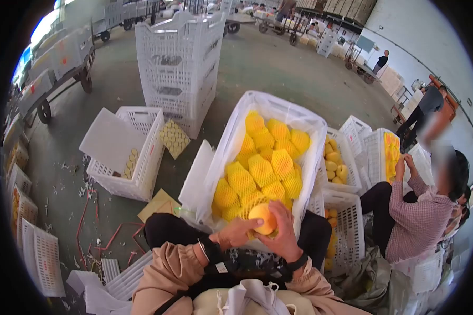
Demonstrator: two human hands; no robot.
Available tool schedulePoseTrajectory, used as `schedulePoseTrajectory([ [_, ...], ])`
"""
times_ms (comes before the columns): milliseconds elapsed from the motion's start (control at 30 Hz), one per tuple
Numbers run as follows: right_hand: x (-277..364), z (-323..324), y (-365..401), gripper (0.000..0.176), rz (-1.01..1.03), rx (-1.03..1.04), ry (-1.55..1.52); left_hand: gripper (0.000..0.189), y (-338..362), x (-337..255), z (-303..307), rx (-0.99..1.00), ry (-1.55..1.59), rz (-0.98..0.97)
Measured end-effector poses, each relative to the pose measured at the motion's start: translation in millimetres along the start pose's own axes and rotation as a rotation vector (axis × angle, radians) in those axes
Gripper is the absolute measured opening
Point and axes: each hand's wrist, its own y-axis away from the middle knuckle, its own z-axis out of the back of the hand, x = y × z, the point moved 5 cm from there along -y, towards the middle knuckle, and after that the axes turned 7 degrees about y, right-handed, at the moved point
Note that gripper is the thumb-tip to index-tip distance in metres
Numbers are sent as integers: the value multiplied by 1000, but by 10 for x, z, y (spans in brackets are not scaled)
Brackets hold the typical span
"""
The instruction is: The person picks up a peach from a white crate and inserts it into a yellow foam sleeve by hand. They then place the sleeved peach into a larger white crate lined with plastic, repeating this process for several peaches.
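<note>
Between my two hands is an orange-yellow mango (pixel 263 218), with a yellow foam net (pixel 253 201) at its far side. My left hand (pixel 235 234) has its fingers closed against the left of the fruit. My right hand (pixel 282 234) wraps round the right side of it. Both hands are above the near end of a white crate (pixel 316 137) lined with white sheeting. Inside it, several fruits in yellow foam nets (pixel 260 170) lie packed close together. Whether the net covers the underside of the held mango is hidden.
Crates of bare yellow fruit (pixel 337 163) stand at my right, near a seated person in a checked shirt (pixel 418 220). A white crate (pixel 126 176) and a tall crate stack (pixel 178 73) stand ahead-left. White foam strips (pixel 126 281) and red strapping (pixel 110 244) litter the floor.
</note>
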Motion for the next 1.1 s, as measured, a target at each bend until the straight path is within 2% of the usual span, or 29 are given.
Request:
schedulePoseTrajectory([
  [67,-60,63,18,70,-27,25,-158,42,21,61,-22,66,569,53],
  [133,-358,-61,141,59,-350,-306,-1105,48,96,-96,-92,148,600,33],
  [167,-368,-6,123,59,-378,-301,-1090,48,73,-74,-57,150,624,51],
  [233,-232,-38,106,41,-380,139,-678,65,85,-44,-57,276,584,22],
  [267,-282,-294,281,38,-376,219,-1466,70,114,-8,-63,276,575,86],
  [300,-322,-422,426,38,-375,220,-1467,70,135,-3,-71,275,574,85],
  [367,-358,-713,724,41,-823,282,-1867,72,182,23,-166,368,514,113],
  [400,-346,-674,696,41,-821,279,-1864,61,208,-61,-222,409,534,48],
  [500,-219,-543,691,42,-855,496,-1864,64,202,65,-206,505,553,168],
  [533,-246,-532,748,39,-892,477,-1738,64,219,76,-195,512,547,176],
  [567,-296,-519,745,39,-889,464,-1739,70,245,81,-207,561,497,183],
  [633,-288,-394,529,32,-593,522,-1497,77,246,62,-252,616,446,195],
  [667,-277,-292,489,20,-915,188,-1839,79,210,55,-224,507,380,172],
  [700,-399,-173,399,13,-943,63,-1533,80,176,49,-182,395,314,148],
  [733,-525,-20,304,15,-763,-73,-1198,69,97,3,-150,305,327,71],
  [767,-563,119,267,17,-582,-194,-862,69,65,-14,-178,302,326,79],
  [800,-475,121,269,17,-586,-196,-868,66,17,-84,-118,117,199,-10],
  [833,-215,184,198,21,-369,-136,-456,64,-3,-152,-50,-68,68,-100],
  [867,31,155,174,25,-150,-73,-46,62,-48,-120,-17,-45,97,-226],
  [900,106,58,188,25,-152,-74,-51,62,-61,-85,-7,-48,92,-223],
  [967,285,-162,205,28,-14,33,-185,60,-12,-161,39,-116,6,-469],
  [1000,286,-93,186,20,-122,51,-316,60,-2,-167,49,-119,2,-471],
  [1033,226,-93,162,20,-113,48,-319,59,-2,-208,56,-102,-11,-499],
  [1100,-134,-160,240,22,-623,-141,-929,59,10,-248,33,-80,-28,-514],
])
